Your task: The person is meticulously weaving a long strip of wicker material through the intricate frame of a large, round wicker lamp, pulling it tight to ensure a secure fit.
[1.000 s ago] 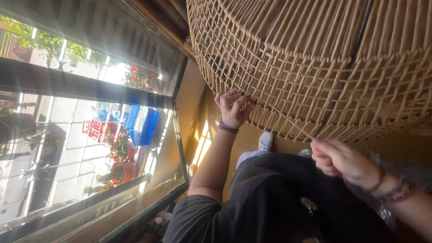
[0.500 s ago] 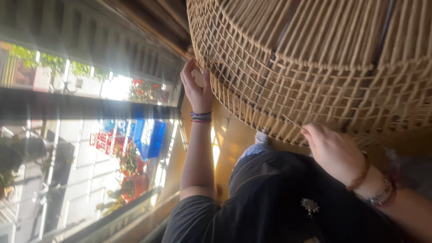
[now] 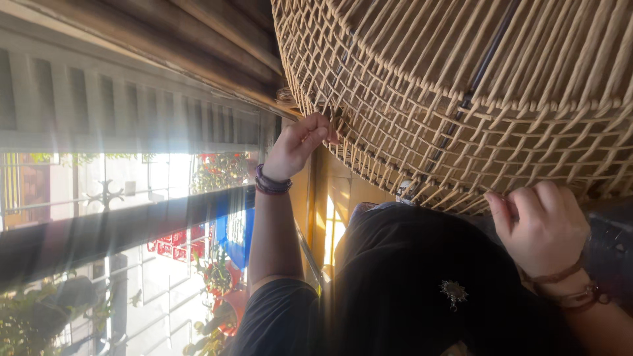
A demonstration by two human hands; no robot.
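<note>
I see a black short sleeve (image 3: 280,316) ending above the elbow of my left arm, the forearm bare. The left wrist carries a stack of thin dark purple bands (image 3: 270,182). My left hand (image 3: 300,145) has no glove or ring that I can make out. The right hand (image 3: 544,227) is likewise bare; its wrist bears a brown cord bracelet (image 3: 557,273) and, just beside it, a reddish-brown bangle (image 3: 580,296). Black clothing (image 3: 409,277) covers my front, with a small silvery star-shaped ornament (image 3: 453,291) on it.

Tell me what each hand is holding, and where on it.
Both grip the woven rattan frame: left hand pinches strands at its side, right hand grips its lower edge.
</note>
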